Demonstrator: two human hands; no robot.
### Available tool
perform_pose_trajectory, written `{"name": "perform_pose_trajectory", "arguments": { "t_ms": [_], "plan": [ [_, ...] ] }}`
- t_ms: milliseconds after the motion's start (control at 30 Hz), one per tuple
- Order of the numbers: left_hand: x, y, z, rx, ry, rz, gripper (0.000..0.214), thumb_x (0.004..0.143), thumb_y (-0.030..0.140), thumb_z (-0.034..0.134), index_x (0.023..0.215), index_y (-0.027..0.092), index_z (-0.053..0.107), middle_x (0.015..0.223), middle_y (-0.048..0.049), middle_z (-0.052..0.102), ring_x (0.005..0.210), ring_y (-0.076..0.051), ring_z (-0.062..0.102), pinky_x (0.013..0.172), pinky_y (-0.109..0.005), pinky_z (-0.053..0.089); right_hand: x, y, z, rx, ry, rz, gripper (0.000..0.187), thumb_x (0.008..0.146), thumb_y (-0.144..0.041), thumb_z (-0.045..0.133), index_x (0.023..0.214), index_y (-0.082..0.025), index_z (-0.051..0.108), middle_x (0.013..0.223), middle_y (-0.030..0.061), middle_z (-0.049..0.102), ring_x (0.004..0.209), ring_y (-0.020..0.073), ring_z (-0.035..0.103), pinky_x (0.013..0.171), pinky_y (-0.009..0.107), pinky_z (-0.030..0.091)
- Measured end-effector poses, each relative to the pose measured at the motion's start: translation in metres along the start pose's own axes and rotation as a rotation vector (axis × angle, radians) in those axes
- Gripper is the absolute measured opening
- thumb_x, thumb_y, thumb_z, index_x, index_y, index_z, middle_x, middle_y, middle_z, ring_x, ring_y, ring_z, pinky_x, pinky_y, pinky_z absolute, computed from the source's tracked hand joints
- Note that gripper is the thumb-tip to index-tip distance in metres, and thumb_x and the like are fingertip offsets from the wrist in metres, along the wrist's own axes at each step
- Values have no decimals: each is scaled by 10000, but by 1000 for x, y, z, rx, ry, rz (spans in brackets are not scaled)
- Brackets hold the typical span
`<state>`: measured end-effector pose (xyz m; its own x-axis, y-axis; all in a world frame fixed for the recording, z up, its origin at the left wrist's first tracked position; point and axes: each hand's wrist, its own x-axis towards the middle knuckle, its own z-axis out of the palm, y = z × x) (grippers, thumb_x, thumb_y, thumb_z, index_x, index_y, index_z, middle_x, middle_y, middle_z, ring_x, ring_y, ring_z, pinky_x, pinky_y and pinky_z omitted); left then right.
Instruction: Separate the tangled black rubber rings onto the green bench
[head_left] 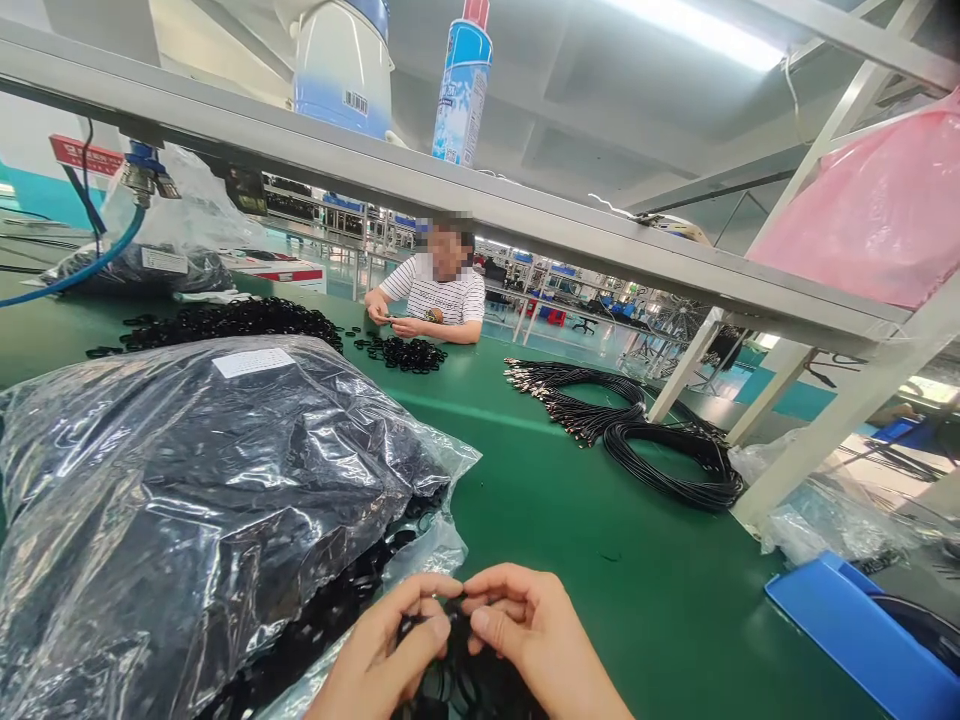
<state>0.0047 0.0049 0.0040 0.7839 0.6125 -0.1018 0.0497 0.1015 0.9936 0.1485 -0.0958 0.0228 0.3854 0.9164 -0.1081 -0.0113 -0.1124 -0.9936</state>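
Note:
My left hand [394, 645] and my right hand [536, 630] meet at the bottom middle of the view, fingertips nearly touching. Between them is a small black ring [456, 606], pinched by the fingers of both hands and mostly hidden by them. Under my hands lies a heap of loose black rings [469, 690] on the green tabletop [525, 520]. To the left, a big clear plastic bag [225, 480] full of black rings lies with its mouth open; rings [330, 620] spill out along its near edge beside my left hand.
A pile of black rings [232, 325] lies behind the bag, and a smaller pile [409, 353] is before a seated person [439, 290] across the table. Coiled black cables [667, 460] rest at right, near a shelf post [832, 410] and blue bin [855, 640]. An overhead shelf [450, 200] holds a spray can [463, 90].

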Motion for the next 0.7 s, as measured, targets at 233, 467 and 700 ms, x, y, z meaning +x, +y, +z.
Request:
{"name": "perform_pose_trajectory", "arguments": {
  "t_ms": [233, 467, 700],
  "plan": [
    [7, -9, -3, 32, -42, -15, 257, 813, 373, 530, 922, 156, 615, 536, 34, 547, 448, -89, 415, 437, -189, 315, -4, -5, 4, -312, 66, -69, 113, 754, -236, 649, 847, -222, 712, 738, -3, 671, 654, 134, 550, 597, 232, 403],
    [7, -6, 1, 62, -46, 2, 370, 766, 502, 601, 934, 172, 615, 709, -5, 605, 565, -145, 544, 430, -203, 359, -3, 1, 0, -358, 151, -41, 158, 777, -204, 585, 855, -240, 717, 803, 6, 696, 748, 172, 596, 680, 261, 430],
    [4, 4, 2, 164, -22, -16, 242, 796, 416, 594, 775, 179, 637, 526, 77, 426, 468, -82, 363, 441, -188, 266, -5, -10, 7, -267, 106, -83, 87, 809, -212, 563, 806, -207, 649, 691, -30, 627, 667, 126, 561, 636, 223, 409]
  ]
}}
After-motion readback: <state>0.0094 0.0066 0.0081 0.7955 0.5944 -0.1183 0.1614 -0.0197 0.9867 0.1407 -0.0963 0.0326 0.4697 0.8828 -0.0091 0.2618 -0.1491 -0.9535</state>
